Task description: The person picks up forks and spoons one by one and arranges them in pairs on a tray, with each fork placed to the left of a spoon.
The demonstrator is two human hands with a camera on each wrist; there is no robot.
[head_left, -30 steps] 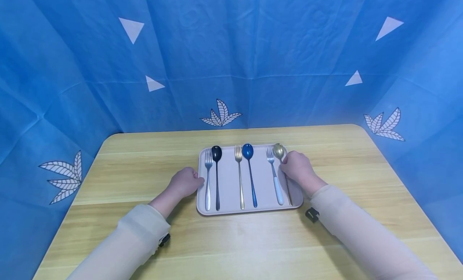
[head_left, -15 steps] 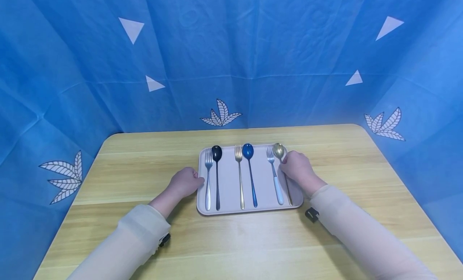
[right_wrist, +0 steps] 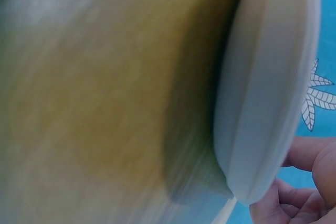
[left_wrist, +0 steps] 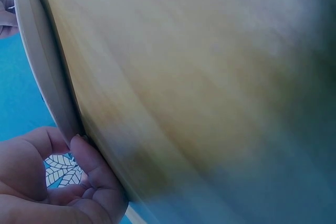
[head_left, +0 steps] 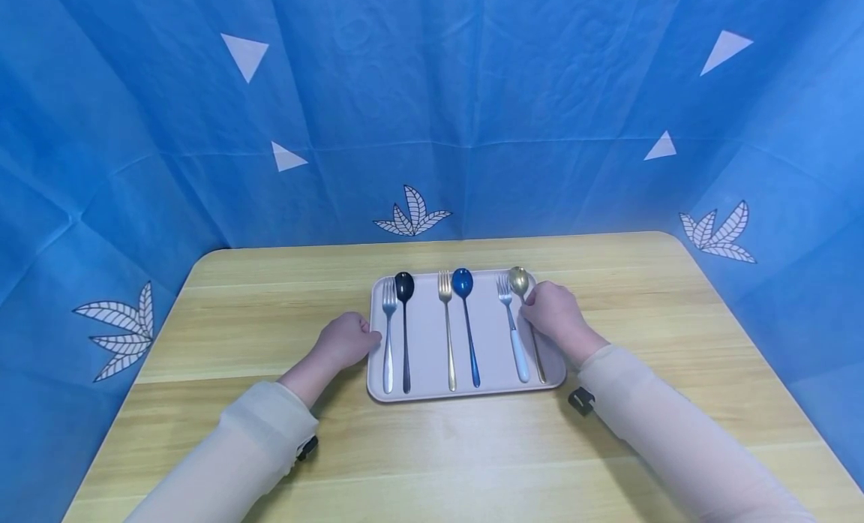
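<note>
A pale pinkish-grey tray (head_left: 482, 358) lies on the table. My left hand (head_left: 347, 339) pinches its left rim, thumb above and curled fingers below in the left wrist view. At the right rim my right hand (head_left: 556, 313) grips the tray edge (right_wrist: 268, 87), its thumb close against the gold spoon (head_left: 518, 281). Left to right on the tray lie a silver fork (head_left: 388, 320), a black spoon (head_left: 405, 286), a gold fork (head_left: 445, 287), a blue spoon (head_left: 462, 282), a fork with a light-blue handle (head_left: 518, 354), and the gold spoon, partly covered by my hand.
The light wooden table (head_left: 445, 463) reaches out on all sides of the tray. A blue curtain (head_left: 432, 95) with white triangles and leaf prints stands behind it and at both sides. Black wrist devices (head_left: 582, 401) show under the sleeve cuffs.
The gold spoon has shifted very slightly to the left beside my right hand. Both hands and the tray stay practically where they were.
</note>
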